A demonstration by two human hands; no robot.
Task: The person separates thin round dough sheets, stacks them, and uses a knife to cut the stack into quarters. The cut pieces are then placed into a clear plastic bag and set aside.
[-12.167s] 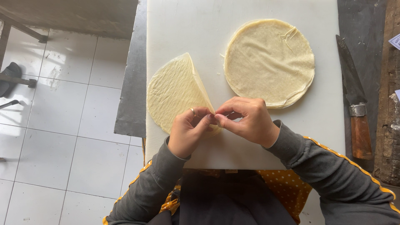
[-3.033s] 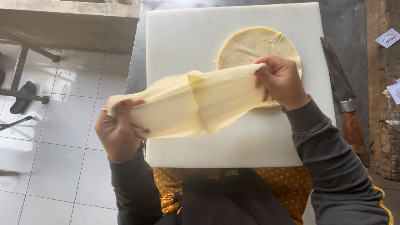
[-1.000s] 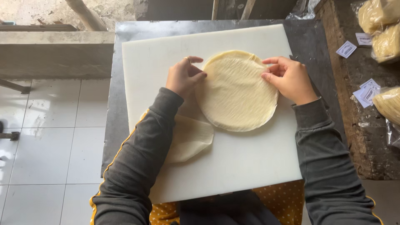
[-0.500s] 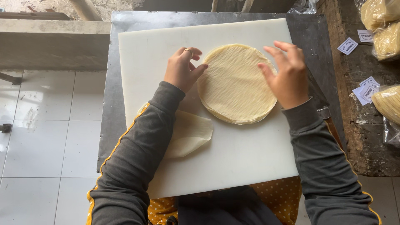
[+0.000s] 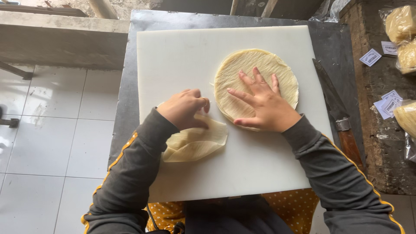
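A round stack of thin pale pastry sheets lies on the white cutting board, right of centre. My right hand rests flat on the stack with fingers spread. A folded single sheet lies on the board's near left part. My left hand sits on the folded sheet's upper edge, fingers curled and pinching it at the stack's left rim.
A long knife with a wooden handle lies on the metal table right of the board. Bagged pastry packs and paper labels sit on the wooden surface at far right. Tiled floor is at left.
My left hand came down from the stack's left edge onto the folded sheet. My right hand shifted from the stack's right edge to lie flat on its middle.
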